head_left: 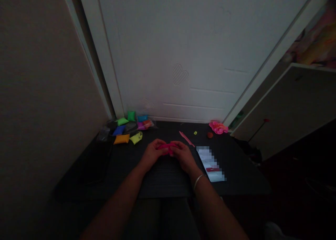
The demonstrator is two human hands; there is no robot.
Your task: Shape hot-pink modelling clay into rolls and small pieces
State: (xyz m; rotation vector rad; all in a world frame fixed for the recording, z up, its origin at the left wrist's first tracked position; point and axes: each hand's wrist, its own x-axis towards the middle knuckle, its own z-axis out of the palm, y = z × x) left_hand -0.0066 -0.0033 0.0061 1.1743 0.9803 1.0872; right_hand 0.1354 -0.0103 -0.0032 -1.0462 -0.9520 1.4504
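Between both hands is a bright pink piece of modelling clay (166, 147), held just above the dark table near its middle. My left hand (153, 153) has its fingers and thumb closed on the clay's left end. On the other end, my right hand (184, 155) pinches it the same way, with a bracelet on that wrist. The fingers cover part of the clay. Two thin pink modelling tools (187, 139) lie just beyond my right hand, and a lit phone (211, 164) rests beside it.
Several coloured clay packets lie at the back left, among them an orange packet (121, 139) and a green packet (131, 115). A yellow bit (195, 132), a brown lump (210, 135) and a pink ruffled piece (218, 127) sit at the back right. A white door panel (168, 58) stands behind the table.
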